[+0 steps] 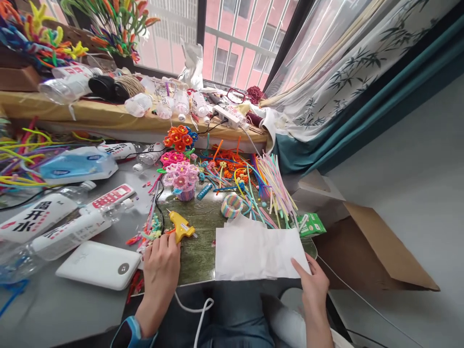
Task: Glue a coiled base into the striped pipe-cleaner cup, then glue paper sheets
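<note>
My left hand [162,261] lies palm down at the front of the table, its bent fingers closed at the handle of a yellow hot glue gun [182,226]. The thumb and the underside of the grip are hidden. With the thumb on top, my right hand [314,279] pinches the right edge of white paper sheets [259,249], which lie across the green table mat [197,261]. Behind the paper stands a striped pastel ring [232,206]. Pink pipe-cleaner flowers [181,175] rise from a small pot left of it.
Pastel pipe cleaners [275,183] lie behind the paper, with a green box [312,224] to their right. A white power bank [98,265] and plastic bottles [74,234] fill the left side. An open cardboard box [384,246] stands at right. A white cable [201,309] hangs in front.
</note>
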